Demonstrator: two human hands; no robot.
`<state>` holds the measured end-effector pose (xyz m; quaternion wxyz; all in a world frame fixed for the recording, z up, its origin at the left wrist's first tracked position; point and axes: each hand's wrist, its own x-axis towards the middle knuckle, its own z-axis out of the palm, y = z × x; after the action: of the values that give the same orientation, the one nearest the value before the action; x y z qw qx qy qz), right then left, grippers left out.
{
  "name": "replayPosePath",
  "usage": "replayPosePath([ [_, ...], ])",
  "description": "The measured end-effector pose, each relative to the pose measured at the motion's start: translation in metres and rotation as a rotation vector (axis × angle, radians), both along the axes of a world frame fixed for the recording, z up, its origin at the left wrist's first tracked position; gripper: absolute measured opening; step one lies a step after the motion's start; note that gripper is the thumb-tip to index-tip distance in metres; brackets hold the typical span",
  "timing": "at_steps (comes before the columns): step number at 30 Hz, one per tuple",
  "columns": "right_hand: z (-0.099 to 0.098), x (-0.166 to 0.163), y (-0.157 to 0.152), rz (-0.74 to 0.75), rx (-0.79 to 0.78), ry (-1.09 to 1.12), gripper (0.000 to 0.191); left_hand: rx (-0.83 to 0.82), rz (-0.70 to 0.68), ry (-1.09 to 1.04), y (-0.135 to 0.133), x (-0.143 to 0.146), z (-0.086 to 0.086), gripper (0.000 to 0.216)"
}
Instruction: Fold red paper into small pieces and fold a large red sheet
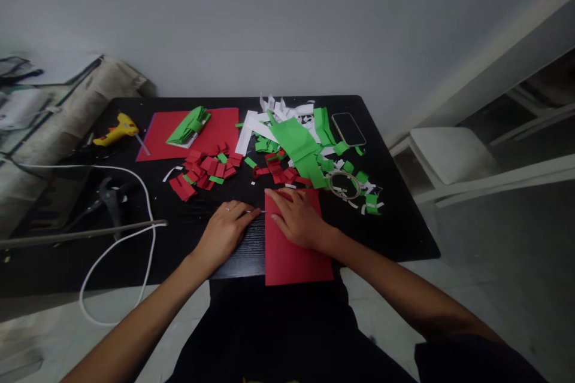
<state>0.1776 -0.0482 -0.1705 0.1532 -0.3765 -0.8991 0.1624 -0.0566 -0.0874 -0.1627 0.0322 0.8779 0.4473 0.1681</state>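
Observation:
A folded red paper sheet (294, 260) lies at the front of the black table, its lower end past the table's edge. My right hand (296, 215) presses flat on its upper part, fingers stretched out and thumb apart. Just left of the sheet, my left hand (229, 224) is low over the table, with fingers and thumb drawn together. From its fingertips a thin metal tip (263, 211) points at the sheet's left edge. Dark shapes left of that hand blend into the tabletop, so the tool's kind is unclear.
Red paper pieces (209, 167), green paper strips (296, 140) and white scraps (249, 131) litter the back. A tape ring (344, 185) and phone (349, 130) lie right. Leftward are a yellow glue gun (117, 130), pliers (110, 200) and a looped white cable (150, 209).

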Motion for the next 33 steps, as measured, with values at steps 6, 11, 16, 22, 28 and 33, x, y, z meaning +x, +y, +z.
replayPosePath([
  [6,-0.001,-0.001,0.007,0.001,0.015,-0.001,0.058,-0.016,-0.009,-0.035,-0.002,-0.002,0.0,0.036],
  [11,-0.002,-0.002,0.014,0.002,0.016,-0.02,0.058,-0.026,-0.014,-0.04,-0.004,-0.004,-0.001,0.037],
  [16,-0.003,-0.004,0.022,0.004,0.019,-0.03,0.058,-0.04,-0.018,-0.048,-0.005,-0.006,-0.002,0.038],
  [22,-0.002,-0.005,0.03,0.001,0.027,-0.04,0.058,-0.072,-0.027,-0.054,-0.006,-0.007,0.0,0.038],
  [28,-0.003,-0.006,0.038,-0.005,0.032,-0.042,0.058,-0.061,-0.036,-0.07,-0.008,-0.009,-0.001,0.04],
  [33,-0.003,-0.006,0.043,-0.004,0.023,-0.05,0.058,-0.076,-0.033,-0.114,-0.011,-0.01,-0.001,0.04],
])
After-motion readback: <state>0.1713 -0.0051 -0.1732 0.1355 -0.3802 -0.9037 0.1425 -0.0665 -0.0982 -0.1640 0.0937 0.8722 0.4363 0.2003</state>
